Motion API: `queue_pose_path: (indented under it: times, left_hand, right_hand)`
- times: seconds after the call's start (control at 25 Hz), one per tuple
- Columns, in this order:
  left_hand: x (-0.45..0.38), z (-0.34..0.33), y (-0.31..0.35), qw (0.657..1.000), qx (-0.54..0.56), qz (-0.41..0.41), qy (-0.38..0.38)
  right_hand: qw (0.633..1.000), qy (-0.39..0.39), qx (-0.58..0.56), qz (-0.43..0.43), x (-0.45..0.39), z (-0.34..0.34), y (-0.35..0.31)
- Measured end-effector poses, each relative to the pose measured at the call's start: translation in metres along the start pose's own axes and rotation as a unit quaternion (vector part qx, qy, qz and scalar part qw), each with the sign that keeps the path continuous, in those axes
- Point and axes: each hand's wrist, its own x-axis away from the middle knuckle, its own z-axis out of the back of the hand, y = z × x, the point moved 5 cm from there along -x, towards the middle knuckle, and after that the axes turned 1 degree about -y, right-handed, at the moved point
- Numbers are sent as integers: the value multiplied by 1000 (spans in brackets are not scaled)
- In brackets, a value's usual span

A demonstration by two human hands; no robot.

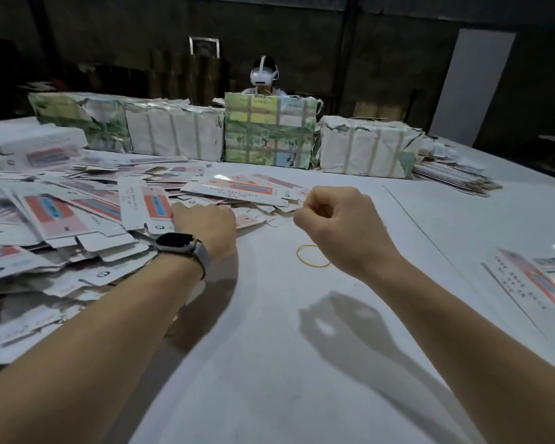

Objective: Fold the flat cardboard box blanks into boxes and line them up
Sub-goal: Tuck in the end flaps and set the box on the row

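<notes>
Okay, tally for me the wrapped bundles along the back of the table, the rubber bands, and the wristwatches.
Wrapped bundles: 4
Rubber band: 1
Wristwatch: 1
Total: 6

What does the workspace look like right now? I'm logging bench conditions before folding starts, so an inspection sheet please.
Surface: white table, bare in the middle.
Job's things: loose heap of flat box blanks at left; one more blank at the right edge; no folded box seen.
Clutter: yellow rubber band between the hands; wrapped bundles along the far side.
Grippers: left hand on the heap's edge, wearing a watch; right hand curled, fingertips pinched at a blank's edge.
Cables: nothing seen.
Surroundings: dark room; a person in a headset behind the bundles.
</notes>
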Motion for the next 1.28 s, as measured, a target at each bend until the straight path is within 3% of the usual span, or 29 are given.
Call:
queue_pose_path:
  times: [0.2,0.4,0.56,0.72,0.88,1.04,1.2,1.28]
  left_hand:
    - [4,19,9,1000,6,-14,22]
    - [12,5,27,998,-43,-35,-32]
    - [12,9,28,996,-4,-41,-73]
    - [26,42,42,994,27,-100,-14]
    - [36,85,54,974,181,-128,41]
    - [45,114,54,884,442,-154,-14]
    - [52,112,64,737,653,-154,-82]
    - [54,103,71,686,697,-173,-115]
  right_hand:
    - [1000,28,0,-13,-4,17,12]
    - [999,47,-1,-24,-7,30,20]
    - [999,45,-2,-25,-7,31,22]
    - [998,48,-8,-28,-9,35,24]
    - [995,83,-30,-43,-11,48,30]
    - [984,136,-78,-80,-12,60,39]
    - [982,147,-69,-96,-14,68,45]
    - [981,163,-59,-89,-14,73,42]
